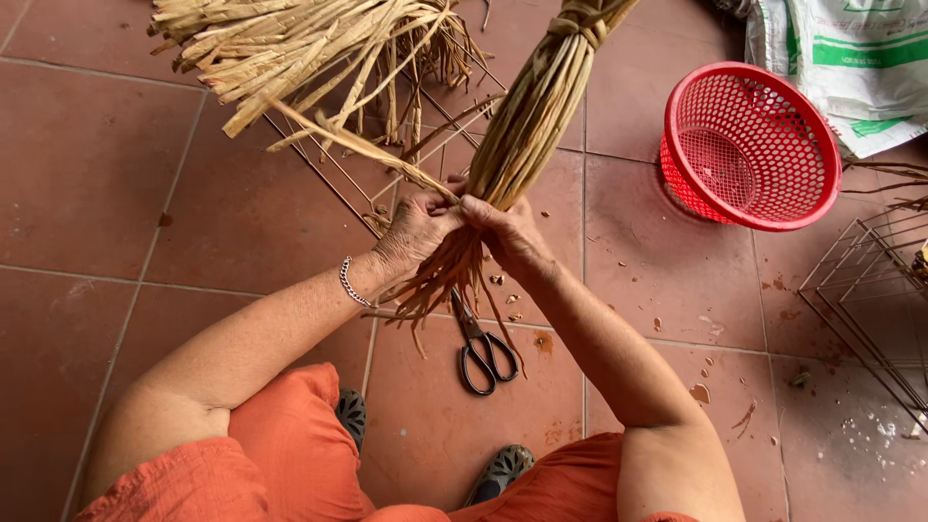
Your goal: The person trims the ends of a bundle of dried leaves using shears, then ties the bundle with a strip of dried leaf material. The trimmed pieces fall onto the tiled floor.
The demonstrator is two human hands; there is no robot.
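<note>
A thick bundle of dried tan fibre stalks (530, 121) slants up from the middle toward the top, tied with a fibre band near its upper end. My right hand (505, 229) grips the bundle near its lower end, where loose frayed ends hang down. My left hand (416, 232) presses against the same spot and pinches a long flat fibre strip (358, 147) that runs up to the left. A silver bracelet (352, 283) circles my left wrist.
Black scissors (480, 343) lie shut on the red floor tiles below the hands. A loose pile of dried strips (290, 48) lies over a wire frame at the top. A red plastic basket (746, 145) lies tipped at right, beside a white sack (851, 68) and another wire frame (870, 300).
</note>
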